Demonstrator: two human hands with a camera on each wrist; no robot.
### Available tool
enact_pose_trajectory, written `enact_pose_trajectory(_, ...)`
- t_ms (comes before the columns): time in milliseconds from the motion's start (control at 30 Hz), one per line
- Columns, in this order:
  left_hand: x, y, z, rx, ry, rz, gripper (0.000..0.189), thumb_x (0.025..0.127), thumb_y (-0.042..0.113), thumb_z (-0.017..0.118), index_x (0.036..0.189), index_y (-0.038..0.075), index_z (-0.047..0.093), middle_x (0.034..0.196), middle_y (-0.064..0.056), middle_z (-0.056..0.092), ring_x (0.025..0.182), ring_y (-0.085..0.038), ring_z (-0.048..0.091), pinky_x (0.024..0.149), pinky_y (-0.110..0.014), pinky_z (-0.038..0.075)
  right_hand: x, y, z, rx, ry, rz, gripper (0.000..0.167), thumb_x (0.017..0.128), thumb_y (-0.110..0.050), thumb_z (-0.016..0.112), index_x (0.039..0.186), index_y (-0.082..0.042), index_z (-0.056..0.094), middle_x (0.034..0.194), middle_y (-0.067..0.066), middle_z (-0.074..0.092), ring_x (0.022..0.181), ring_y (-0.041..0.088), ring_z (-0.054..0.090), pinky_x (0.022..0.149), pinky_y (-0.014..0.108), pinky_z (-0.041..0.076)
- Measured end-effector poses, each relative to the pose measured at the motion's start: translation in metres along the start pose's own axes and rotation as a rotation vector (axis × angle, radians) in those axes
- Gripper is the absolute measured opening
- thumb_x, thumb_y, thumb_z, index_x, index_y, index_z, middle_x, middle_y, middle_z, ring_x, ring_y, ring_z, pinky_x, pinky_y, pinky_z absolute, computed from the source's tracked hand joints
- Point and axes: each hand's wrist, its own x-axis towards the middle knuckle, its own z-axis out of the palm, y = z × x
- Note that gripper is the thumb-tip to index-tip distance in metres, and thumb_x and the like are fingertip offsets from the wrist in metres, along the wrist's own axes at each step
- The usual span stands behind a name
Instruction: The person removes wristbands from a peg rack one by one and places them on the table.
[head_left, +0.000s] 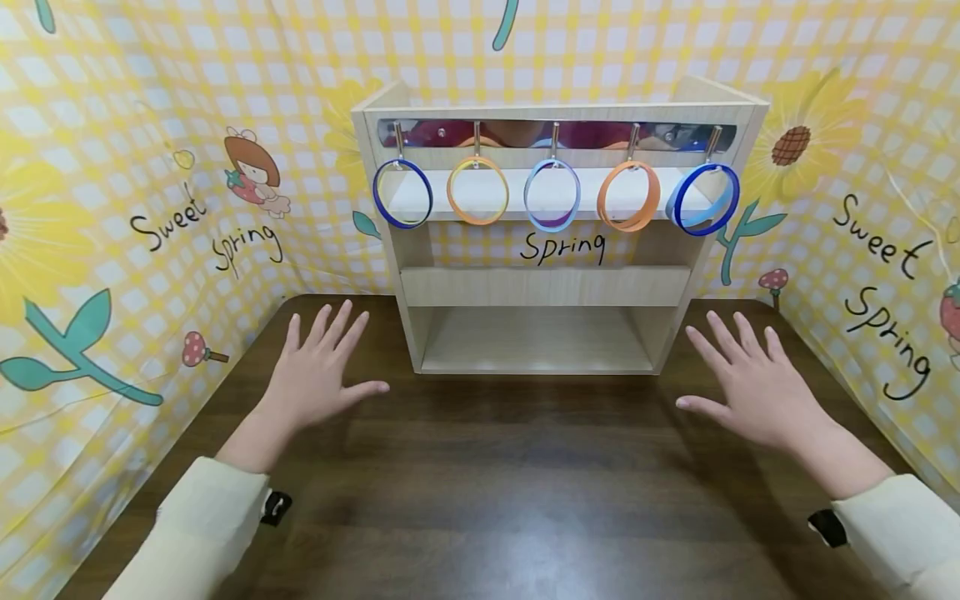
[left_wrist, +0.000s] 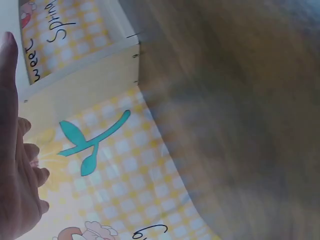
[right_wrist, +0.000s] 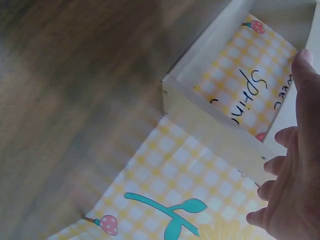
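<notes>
My left hand (head_left: 311, 379) is held over the table on the left with its fingers spread, and nothing is in it. On the other side my right hand (head_left: 757, 392) is spread the same way, also holding nothing. Between and beyond them stands a pale wooden shelf (head_left: 547, 287). From hooks along its top hang rings: a dark blue ring (head_left: 377, 200), a yellow-orange ring (head_left: 451, 200), a light blue ring (head_left: 528, 200), an orange ring (head_left: 649, 200) and, at the right, a blue ring (head_left: 679, 204). Neither hand touches the shelf or the rings.
The dark brown table (head_left: 525, 467) runs back to the shelf. Yellow checked cloth (head_left: 300, 242) with printed flowers and words surrounds it at the back and sides. A metal hook strip (head_left: 517, 133) crosses the shelf's upper front.
</notes>
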Motion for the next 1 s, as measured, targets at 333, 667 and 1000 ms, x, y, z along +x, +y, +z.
enact_pose_trajectory(333,0.021,0.0,-0.018,-0.186,0.08,-0.045,0.094,0.09,0.064,0.052,0.154,0.004,0.02,0.158,-0.018,0.019,0.142,-0.038,0.021,0.111,-0.061,0.009,0.009,0.0,-0.022,0.152,0.091,0.024,0.085,0.089,-0.049,0.065,0.152,-0.005,0.028,0.153,0.026,0.024,0.137,0.048,0.023,0.11,0.062,0.012)
enact_pose_trajectory(667,0.052,0.004,-0.023,-0.627,0.204,-0.142,0.078,0.094,0.049,0.058,0.153,0.009,0.027,0.154,-0.015,0.03,0.139,-0.035,0.03,0.11,-0.052,0.027,0.024,0.004,-0.037,0.372,0.285,0.114,0.074,0.089,-0.032,0.072,0.148,-0.003,0.038,0.142,0.026,0.043,0.128,0.046,0.042,0.099,0.06,0.035)
enact_pose_trajectory(1000,0.087,0.015,-0.029,-0.953,0.278,-0.227,0.071,0.093,0.041,0.063,0.149,0.006,0.037,0.151,-0.009,0.038,0.132,-0.028,0.044,0.101,-0.047,0.041,0.042,0.01,-0.047,0.645,0.521,0.21,0.051,0.09,-0.015,0.071,0.135,0.001,0.054,0.113,0.027,0.064,0.09,-0.005,0.062,0.074,0.008,0.047)
